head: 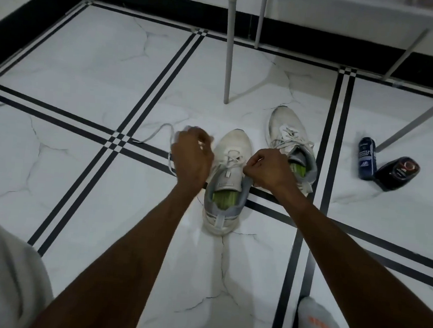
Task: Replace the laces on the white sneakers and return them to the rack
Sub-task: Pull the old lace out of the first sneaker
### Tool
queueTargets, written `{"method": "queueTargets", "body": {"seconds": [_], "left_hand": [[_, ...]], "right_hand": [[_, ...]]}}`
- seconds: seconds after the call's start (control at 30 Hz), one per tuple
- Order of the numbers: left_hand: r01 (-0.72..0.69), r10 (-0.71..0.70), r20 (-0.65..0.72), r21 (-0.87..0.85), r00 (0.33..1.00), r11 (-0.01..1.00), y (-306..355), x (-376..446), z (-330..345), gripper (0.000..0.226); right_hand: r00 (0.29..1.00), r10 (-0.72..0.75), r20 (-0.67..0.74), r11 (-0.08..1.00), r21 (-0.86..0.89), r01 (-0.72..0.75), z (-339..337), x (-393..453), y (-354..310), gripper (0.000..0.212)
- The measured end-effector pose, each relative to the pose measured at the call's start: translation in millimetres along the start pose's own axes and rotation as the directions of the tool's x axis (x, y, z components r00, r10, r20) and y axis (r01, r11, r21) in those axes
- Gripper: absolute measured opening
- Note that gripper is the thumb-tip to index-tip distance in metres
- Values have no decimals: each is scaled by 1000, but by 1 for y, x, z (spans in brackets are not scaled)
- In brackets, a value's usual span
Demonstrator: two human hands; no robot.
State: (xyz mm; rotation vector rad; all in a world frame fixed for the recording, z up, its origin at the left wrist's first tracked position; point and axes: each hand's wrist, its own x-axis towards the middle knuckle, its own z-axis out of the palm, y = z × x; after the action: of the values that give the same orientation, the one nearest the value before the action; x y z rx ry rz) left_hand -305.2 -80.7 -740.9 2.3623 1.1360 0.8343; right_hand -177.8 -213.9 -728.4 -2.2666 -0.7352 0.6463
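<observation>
While we work on the near sneaker (228, 180), our left hand (192, 156) curls around a white lace (171, 144) and holds it out to the left of the shoe, and our right hand (264, 169) pinches at the right edge of the tongue and eyelets. Both grips are closed, though whether the right fingers hold a lace end or only the collar we cannot tell.

Several things could go wrong from here, in our judgement. A long loop of lace trails on the tiled floor (75, 204) beyond the left grip, and its free end lies further out on a black tile line. If we pull too fast, that slack could knot or the tip could snag and slip from an eyelet. The crossings just ahead of the right pinch look loose, so an uneven pull could leave 1 side much longer than the other. The sneaker stands free between our grips, so a hard tug could tip or drag it.

The second sneaker (290, 146) sits just behind the right hand, laced and loosely tied. Both shoes hold green insoles.

Well to the right of the right grip, 2 dark bottles (383, 165) lie on their sides, touching, apparently shoe-care products. What remains in them we cannot tell. White furniture legs (229, 60) rise beyond both shoes. Whether that frame is the rack is unclear.
</observation>
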Motion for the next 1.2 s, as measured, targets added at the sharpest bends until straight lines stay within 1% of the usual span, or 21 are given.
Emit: {"method": "queueTargets", "body": {"seconds": [0.03, 0.07, 0.13, 0.2, 0.27, 0.3, 0.4, 0.47, 0.53, 0.6, 0.63, 0.7, 0.77, 0.8, 0.87, 0.93, 0.97, 1.0, 1.07, 1.13, 1.2], "left_hand": [[148, -157, -108, -89, 982, 985, -10, 10, -6, 6], [221, -239, -134, -136, 962, 966, -18, 17, -11, 16], [210, -216, -9, -181, 976, 961, -20, 15, -13, 47], [126, -93, 153, -223, 984, 967, -7, -3, -9, 59], [52, 18, 305, -218, 952, 975, 2, -24, -4, 50], [26, 49, 333, -218, 942, 976, 0, -30, 0, 39], [36, 34, 297, -226, 954, 974, -18, -30, 2, 9], [155, -67, 276, -313, 959, 937, -24, -29, 1, 9], [293, -192, 281, -379, 940, 878, -19, -32, 2, 8], [336, -233, 286, -395, 930, 855, -15, -35, 5, 10], [340, -232, 293, -407, 927, 848, -14, -36, 6, 13], [350, -223, 318, -433, 921, 831, -13, -37, 5, 18], [363, -235, 318, -442, 919, 820, -16, -36, 5, 19], [363, -241, 310, -436, 920, 823, -17, -36, 4, 19], [361, -250, 293, -428, 923, 829, -18, -36, 3, 16], [362, -256, 282, -443, 925, 820, -20, -36, 1, 14], [363, -258, 278, -449, 925, 816, -22, -36, 0, 13], [367, -264, 276, -451, 924, 814, -21, -36, 0, 12], [362, -266, 266, -440, 927, 822, -20, -35, 1, 13], [362, -267, 268, -420, 926, 832, -20, -34, 4, 17], [363, -259, 286, -417, 923, 834, -21, -35, 6, 19]], "right_hand": [[1000, 1, -1, 1000, -10, -1, 0, 0, 0, 3], [1000, 3, -3, 1000, -19, -3, 0, -1, 1, 5], [1000, 0, 1, 999, -47, 0, 2, -1, 1, 6], [1000, -16, -7, 997, -79, 15, 3, 0, -2, 9], [999, -47, -16, 991, -128, 44, 5, 2, -2, 16], [998, -58, -13, 987, -150, 56, 6, 2, -1, 18], [997, -67, -33, 983, -171, 61, 4, 2, 10, 22], [986, -132, -102, 957, -271, 100, 6, -2, 14, 24], [955, -273, -116, 871, -452, 194, 14, -5, 5, 26], [920, -392, -10, 793, -510, 333, 24, -4, -7, 31], [910, -412, 41, 777, -505, 375, 30, -3, -12, 29], [901, -417, 119, 741, -529, 413, 41, 1, -17, 18], [881, -442, 168, 679, -579, 451, 46, 5, -16, 21], [889, -440, 130, 694, -578, 428, 44, 9, -12, 23], [931, -347, -114, 823, -512, 245, 25, 21, 0, 25], [917, -176, -357, 907, -420, 10, -7, 33, 14, 20], [902, -133, -410, 937, -349, -20, -16, 34, 17, 15], [906, -140, -400, 963, -267, 31, -18, 32, 13, 12], [930, -292, -225, 951, -174, 256, -2, 19, -8, 15], [932, -362, 17, 893, -281, 352, 28, 9, -21, 17], [934, -341, 106, 829, -435, 352, 46, 10, -20, 18]]}}
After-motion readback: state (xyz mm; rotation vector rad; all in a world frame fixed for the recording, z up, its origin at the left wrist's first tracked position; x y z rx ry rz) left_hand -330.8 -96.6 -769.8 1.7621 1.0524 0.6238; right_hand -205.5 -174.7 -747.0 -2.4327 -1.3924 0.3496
